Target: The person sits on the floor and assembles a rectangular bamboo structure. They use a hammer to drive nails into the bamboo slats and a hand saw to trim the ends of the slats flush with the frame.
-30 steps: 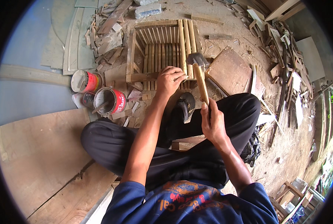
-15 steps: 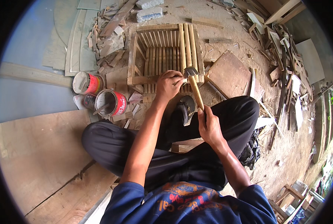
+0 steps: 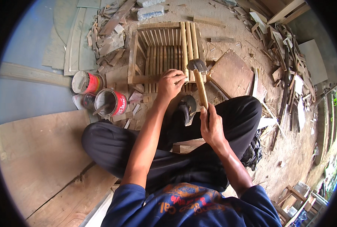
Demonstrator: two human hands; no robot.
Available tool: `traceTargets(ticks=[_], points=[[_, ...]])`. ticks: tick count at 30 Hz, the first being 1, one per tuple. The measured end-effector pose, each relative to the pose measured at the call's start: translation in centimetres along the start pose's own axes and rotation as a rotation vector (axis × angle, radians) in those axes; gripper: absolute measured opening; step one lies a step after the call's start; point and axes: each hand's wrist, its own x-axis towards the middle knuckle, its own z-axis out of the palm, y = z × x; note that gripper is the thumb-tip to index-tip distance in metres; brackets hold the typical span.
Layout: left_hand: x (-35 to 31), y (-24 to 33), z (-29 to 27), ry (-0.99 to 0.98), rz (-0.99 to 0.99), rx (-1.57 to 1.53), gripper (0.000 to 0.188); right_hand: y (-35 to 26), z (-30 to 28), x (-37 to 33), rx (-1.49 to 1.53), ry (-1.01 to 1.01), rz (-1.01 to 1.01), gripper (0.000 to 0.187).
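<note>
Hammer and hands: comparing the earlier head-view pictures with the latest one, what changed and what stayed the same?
The hammer, gripped by the right hand, swung down toward the slat frame, then lifted slightly again. The left hand stayed pressed on the frame's near edge. The frame, the paint cans and the crossed legs did not move.

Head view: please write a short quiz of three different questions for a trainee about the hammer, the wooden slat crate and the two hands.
1. True or false: the right hand grips the wooden-handled hammer with the grey metal head low on its handle.
2. Multiple choice: where does the left hand rest? A) on a red paint can B) on the near edge of the pale wooden slat crate C) on the person's knee
3. Fill in: the two open red paint cans stand to the crate's ____ side.

Key: 1 true; 2 B; 3 left
</note>
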Motion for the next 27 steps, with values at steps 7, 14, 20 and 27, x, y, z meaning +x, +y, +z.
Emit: traceTargets(ticks=[7, 14, 20, 27], points=[[0.1, -0.3, -0.5, -0.069, -0.087, -0.067, 0.010, 2.4, 1.1, -0.9, -0.016, 0.015, -0.009, 0.028], [3.3, -6.2, -0.7, -0.121, -0.668, -0.364, 0.047, 1.2, 1.0, -0.9, 0.035, -0.003, 0.081, 0.032], [7.4, -4.8, 3.4, -0.477, -0.704, -0.019, 0.064, 1.7, 1.3, -1.3, 0.043, 0.010, 0.104, 0.033], [5.9, -6.7, 5.4, -0.659, -0.513, 0.252, 0.083, -1.3, 0.3, -1.2, 0.049, -0.031, 0.088, 0.029]])
